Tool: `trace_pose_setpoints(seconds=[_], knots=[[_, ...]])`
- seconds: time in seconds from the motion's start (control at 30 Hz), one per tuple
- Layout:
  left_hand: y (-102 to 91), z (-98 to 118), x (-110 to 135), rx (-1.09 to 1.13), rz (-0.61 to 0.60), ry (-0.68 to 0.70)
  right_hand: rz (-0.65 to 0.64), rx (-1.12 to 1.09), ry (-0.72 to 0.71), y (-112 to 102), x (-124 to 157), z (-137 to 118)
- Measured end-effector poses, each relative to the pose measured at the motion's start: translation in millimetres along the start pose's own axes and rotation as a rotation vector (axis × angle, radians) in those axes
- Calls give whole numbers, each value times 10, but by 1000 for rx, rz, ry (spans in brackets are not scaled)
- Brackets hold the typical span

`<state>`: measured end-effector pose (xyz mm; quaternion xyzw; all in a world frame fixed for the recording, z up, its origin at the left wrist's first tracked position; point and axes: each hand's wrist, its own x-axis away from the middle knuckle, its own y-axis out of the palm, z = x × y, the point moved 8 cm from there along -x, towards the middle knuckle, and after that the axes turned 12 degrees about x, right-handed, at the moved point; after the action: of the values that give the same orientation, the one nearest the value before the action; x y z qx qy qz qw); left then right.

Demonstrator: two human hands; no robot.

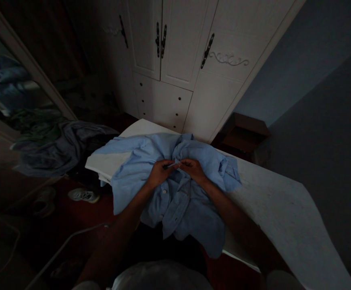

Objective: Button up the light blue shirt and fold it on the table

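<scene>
A light blue button-up shirt (151, 149) lies spread and rumpled over a white board (272, 197), its lower part hanging off the near edge. Both my hands meet at the middle of the shirt's front. My left hand (162, 172) pinches the cloth from the left, fingers closed on it. From the right, my right hand (193, 169) pinches the same spot, its fingertips almost touching the left ones. Below the hands, the two front edges lie apart, with white buttons on the left edge and buttonholes on the right. What sits right between the fingertips is too small to make out.
Beyond the board stands a white wardrobe (175, 52) with dark handles. Grey and green clothes (63, 141) are heaped at the left, beside a mirror (9, 76). A shoe (84, 195) and a pale cable (69, 239) are on the left, over a red floor. A brown cabinet (244, 131) stands far right.
</scene>
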<state>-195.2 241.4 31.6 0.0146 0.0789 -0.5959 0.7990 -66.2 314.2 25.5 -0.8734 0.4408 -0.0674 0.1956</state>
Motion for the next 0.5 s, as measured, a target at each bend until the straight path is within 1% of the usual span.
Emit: trace_pose_setpoints(seconds=[0.07, 0.17, 0.27, 0.37, 0.5], knots=[[-11, 49, 16, -83, 18, 43, 23, 29, -38, -1, 17, -32], [-7, 152, 44, -216, 20, 121, 97, 138, -122, -13, 57, -108], [13, 205, 69, -318, -1, 148, 162, 254, -213, -20, 106, -182], [16, 213, 85, -354, -12, 161, 184, 355, -267, -7, 148, -225], [28, 214, 103, -380, -31, 212, 235, 575, -332, 20, 210, -300]])
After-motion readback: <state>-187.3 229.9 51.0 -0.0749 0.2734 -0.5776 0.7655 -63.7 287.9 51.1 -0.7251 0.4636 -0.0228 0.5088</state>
